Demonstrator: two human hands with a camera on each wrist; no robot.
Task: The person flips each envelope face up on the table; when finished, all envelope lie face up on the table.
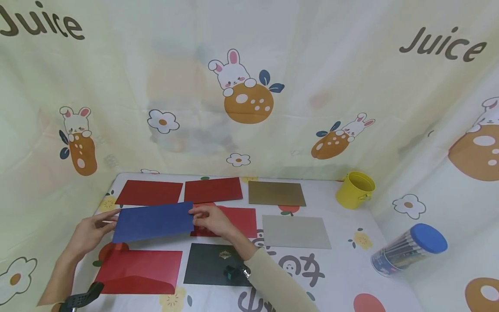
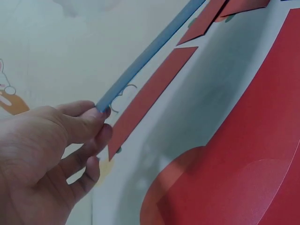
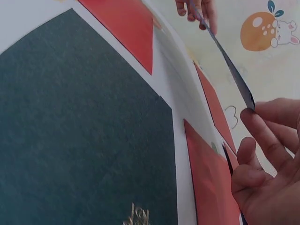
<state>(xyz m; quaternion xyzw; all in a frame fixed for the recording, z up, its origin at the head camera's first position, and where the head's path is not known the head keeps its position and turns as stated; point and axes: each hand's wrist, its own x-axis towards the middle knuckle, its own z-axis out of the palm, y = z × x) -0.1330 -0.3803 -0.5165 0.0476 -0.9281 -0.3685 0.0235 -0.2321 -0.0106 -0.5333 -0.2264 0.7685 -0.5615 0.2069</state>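
Note:
A flat blue envelope (image 1: 153, 222) is held up off the table between both hands. My left hand (image 1: 90, 232) pinches its left edge between thumb and fingers, as the left wrist view shows. At its right edge, my right hand (image 1: 212, 220) pinches the blue envelope with thumb and fingertips. Seen edge-on, the envelope (image 3: 234, 72) looks like a thin strip in the right wrist view. Below it lies a red envelope (image 1: 138, 271) with its flap toward the front. Beside that, a dark green envelope (image 1: 208, 266) with a gold emblem sits under my right forearm.
Two dark red envelopes (image 1: 150, 193) and a gold one (image 1: 277, 193) form the back row. Another red envelope (image 1: 239, 221) and a silver-grey one (image 1: 297, 232) lie in the middle row. A yellow bucket (image 1: 354, 190) and a blue-lidded clear jar of pens (image 1: 407, 250) stand at right.

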